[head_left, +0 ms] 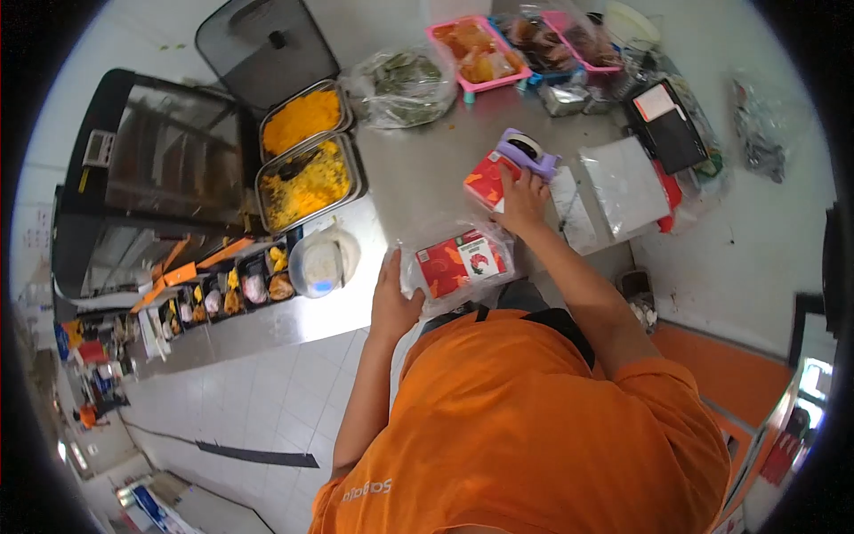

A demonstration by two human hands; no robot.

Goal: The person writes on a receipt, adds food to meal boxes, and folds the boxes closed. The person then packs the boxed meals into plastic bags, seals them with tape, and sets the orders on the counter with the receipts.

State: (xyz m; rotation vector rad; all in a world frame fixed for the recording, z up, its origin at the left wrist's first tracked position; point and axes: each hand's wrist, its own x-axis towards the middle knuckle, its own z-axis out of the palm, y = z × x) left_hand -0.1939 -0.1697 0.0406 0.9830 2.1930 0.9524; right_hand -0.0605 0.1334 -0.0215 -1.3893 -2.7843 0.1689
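My left hand (393,301) is at the left edge of a clear plastic bag (494,283), thumb apart from the straight fingers. Inside the bag lies a red-and-white printed packet or stack of cards (447,267); which of these it is I cannot tell. My right hand (523,203) has its fingers closed over the right side of a red printed box (487,181), just beyond the bag. Touching or close behind those fingers is a purple hand-held device, like a label gun (529,151).
On the steel table (400,169) stand two trays of yellow-orange shredded food (302,182), a bag of leaves (400,86) and a pink basket (480,53). White plastic sheets (624,187) lie right, near a black device (667,129). A clear tub (318,264) and a glass-fronted cabinet (173,147) are left.
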